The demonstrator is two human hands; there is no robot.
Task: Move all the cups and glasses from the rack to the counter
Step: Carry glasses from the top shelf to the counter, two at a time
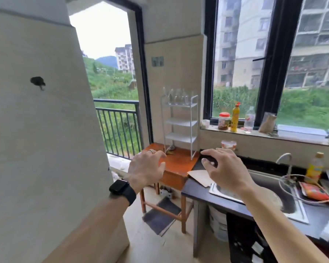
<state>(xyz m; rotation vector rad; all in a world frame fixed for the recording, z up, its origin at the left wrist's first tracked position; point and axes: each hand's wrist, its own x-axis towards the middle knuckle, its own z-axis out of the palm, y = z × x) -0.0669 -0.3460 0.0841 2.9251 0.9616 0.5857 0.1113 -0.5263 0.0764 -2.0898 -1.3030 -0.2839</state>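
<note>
Left hand (146,168) raised mid-frame, fingers (160,154) spread wide, loosely bent, holding nothing; black watch (123,188) on wrist. Right hand (223,168) beside it, fingers loosely curled, holding nothing. Both hands well apart from white rack (179,123), which stands on orange wooden surface (179,162) at frame centre. Clear glasses (176,96) crowded on rack's top shelf. Dark counter surface (195,188) with sink (298,217) at lower right.

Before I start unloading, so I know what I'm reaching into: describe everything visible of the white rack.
The white rack is a slim metal-looking frame with three shelves, standing upright on the orange wooden table against the tiled wall. Clear glasses crowd its top shelf. Neither left hand nor right hand touches it.
</note>
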